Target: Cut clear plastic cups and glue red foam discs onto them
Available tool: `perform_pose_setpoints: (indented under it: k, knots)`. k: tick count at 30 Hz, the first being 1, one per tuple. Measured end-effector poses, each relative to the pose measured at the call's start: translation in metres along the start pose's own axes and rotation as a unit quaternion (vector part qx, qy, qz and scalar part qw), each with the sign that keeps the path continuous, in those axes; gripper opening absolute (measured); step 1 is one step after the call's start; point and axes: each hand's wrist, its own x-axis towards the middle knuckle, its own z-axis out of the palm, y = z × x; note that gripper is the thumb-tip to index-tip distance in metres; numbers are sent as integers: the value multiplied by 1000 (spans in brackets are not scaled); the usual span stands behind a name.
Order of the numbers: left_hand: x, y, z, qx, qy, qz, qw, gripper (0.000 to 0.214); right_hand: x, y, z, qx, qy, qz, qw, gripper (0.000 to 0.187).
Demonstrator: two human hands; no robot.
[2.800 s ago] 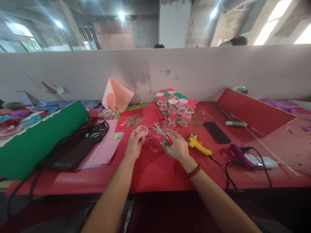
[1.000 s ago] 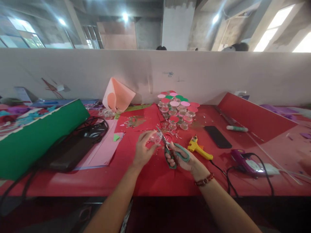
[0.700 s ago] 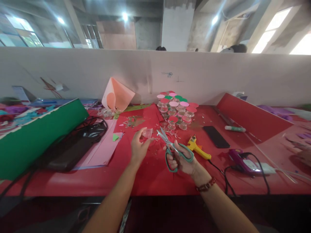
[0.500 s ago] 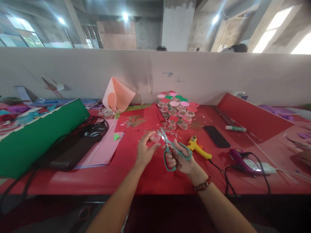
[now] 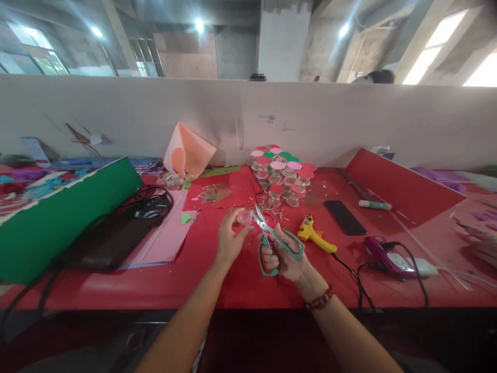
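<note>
My left hand [image 5: 230,237] pinches a small clear plastic cup [image 5: 244,217] above the red tabletop. In my right hand [image 5: 289,259] is a pair of scissors [image 5: 282,243] with green handles, its blades parted and their tips beside the cup's rim. Whether a blade touches the cup I cannot tell. Beyond my hands stands a cluster of clear plastic cups [image 5: 289,181], stacked and topped with red, pink and green paper discs [image 5: 277,165]. Small clippings lie on the table at the cluster's foot.
A yellow glue gun [image 5: 316,235], a black phone [image 5: 345,217] and a purple power strip [image 5: 388,257] lie to the right. On the left are a black bag [image 5: 116,235], pink paper sheets [image 5: 174,238] and a green board [image 5: 70,212]. A white partition [image 5: 135,114] runs behind.
My left hand and the cup have shifted slightly left, away from the scissors. The scissors have moved a little left too, blades still parted. The whole view has drifted slightly.
</note>
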Motion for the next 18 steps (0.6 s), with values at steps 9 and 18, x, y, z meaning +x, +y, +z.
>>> perform_pose_setpoints:
  k: [9, 18]
  knots:
    - [-4, 8, -9, 17, -8, 33, 999, 50, 0, 3, 4, -14, 19, -10, 1000, 36]
    - [11, -12, -21, -72, 4, -186, 980, 46, -2, -1, 3, -51, -2, -31, 998, 37]
